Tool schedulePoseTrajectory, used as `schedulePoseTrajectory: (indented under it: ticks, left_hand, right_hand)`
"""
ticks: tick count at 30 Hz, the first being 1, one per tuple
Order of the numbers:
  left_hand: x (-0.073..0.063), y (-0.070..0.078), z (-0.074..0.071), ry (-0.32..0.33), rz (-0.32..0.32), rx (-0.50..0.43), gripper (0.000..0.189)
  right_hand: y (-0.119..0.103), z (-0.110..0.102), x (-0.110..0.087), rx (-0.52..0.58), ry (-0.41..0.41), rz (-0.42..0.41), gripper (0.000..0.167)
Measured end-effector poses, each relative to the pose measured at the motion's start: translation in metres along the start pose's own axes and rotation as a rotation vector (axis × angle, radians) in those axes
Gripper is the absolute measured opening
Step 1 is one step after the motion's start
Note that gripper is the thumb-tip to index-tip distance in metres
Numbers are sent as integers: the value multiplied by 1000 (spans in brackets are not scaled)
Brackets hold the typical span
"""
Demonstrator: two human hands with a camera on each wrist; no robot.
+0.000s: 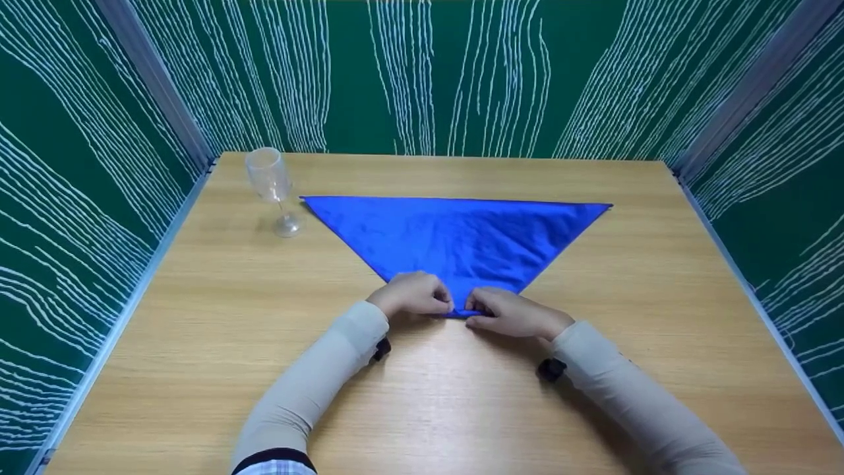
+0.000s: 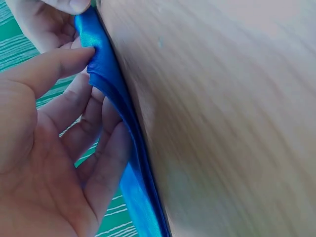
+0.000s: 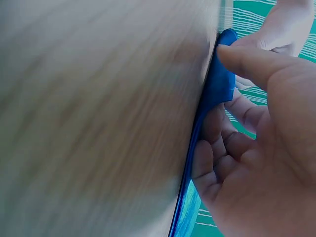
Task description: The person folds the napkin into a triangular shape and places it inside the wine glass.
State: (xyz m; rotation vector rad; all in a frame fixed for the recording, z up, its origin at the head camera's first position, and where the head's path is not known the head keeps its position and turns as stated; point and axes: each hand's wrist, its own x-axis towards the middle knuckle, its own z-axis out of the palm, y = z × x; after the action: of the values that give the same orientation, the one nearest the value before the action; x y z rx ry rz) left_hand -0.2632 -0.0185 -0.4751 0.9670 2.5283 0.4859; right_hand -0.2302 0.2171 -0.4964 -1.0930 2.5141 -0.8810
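Observation:
A shiny blue cloth (image 1: 455, 241) lies folded on the table, its long straight edge at the far side and its narrow folded end toward me. My left hand (image 1: 417, 294) grips the left part of this near fold. The right hand (image 1: 511, 313) holds the same fold on the right, a small gap apart from the left. In the left wrist view, the thumb presses the turned-up strip (image 2: 108, 69) while the other fingers curve behind it. The right wrist view has the thumb at the rolled edge (image 3: 221, 81), with fingers tucked along the cloth.
A clear stemmed glass (image 1: 267, 175) stands upright at the back left, near the cloth's far left corner. The wooden table (image 1: 198, 343) is enclosed by green walls (image 1: 349, 79) with white wavy lines at the back and both sides.

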Motion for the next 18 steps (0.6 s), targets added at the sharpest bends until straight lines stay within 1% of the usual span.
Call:
schedulePoseTrajectory:
  ticks: [5,12,18]
  left_hand:
    - [-1,-2,1,13,-27,-25,21]
    - [0,-3,3,17,-61,-32,26]
    - [3,1,4,50,-117,-18,24]
  right_hand:
    - [1,-1,2,-14,7,-12,7]
    - [1,-3,6,-14,-21,29,10]
    - [-1,-4,9,-60,-32,71,14]
